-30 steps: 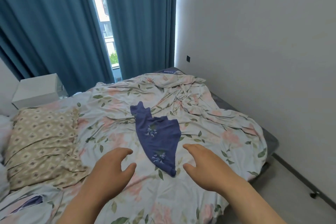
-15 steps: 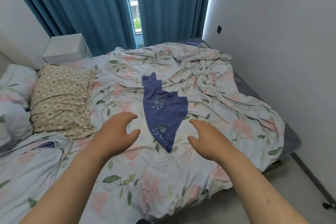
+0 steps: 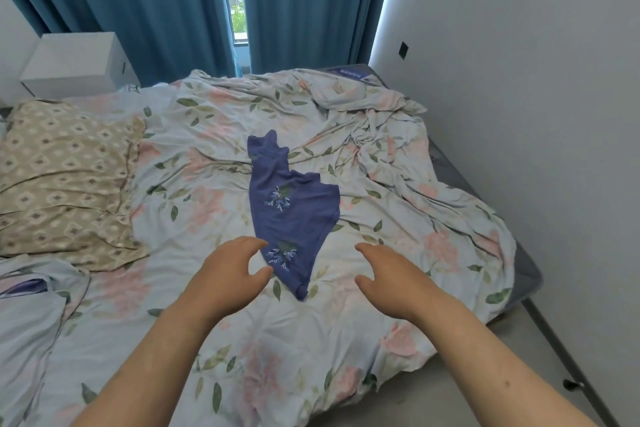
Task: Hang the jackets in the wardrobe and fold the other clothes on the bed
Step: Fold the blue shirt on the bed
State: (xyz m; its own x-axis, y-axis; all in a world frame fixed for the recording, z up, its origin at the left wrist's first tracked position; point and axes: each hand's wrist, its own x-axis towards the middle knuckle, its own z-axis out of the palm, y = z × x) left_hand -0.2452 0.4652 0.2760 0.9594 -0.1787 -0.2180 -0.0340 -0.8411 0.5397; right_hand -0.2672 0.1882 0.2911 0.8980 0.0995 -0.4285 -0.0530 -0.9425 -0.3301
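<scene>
A blue-purple garment (image 3: pixel 291 208) with small white flower embroidery lies loosely spread on the floral duvet of the bed (image 3: pixel 214 156), its narrow end pointing toward me. My left hand (image 3: pixel 230 274) hovers at the garment's lower left edge, fingers spread and loosely bent, holding nothing. My right hand (image 3: pixel 388 274) hovers over the duvet to the right of the garment's narrow end, clear of it, fingers loosely bent and empty. No jacket or wardrobe is in view.
A beige patterned pillow (image 3: pixel 62 180) lies at the left. A white bedside cabinet (image 3: pixel 76 62) stands at the back left before blue curtains (image 3: pixel 145 0). A white wall (image 3: pixel 536 114) runs along the right, with a strip of floor (image 3: pixel 519 357) beside the bed.
The camera has tilted down and come closer to the bed. Both hands have reached forward to the garment's near end, the left now at its edge.
</scene>
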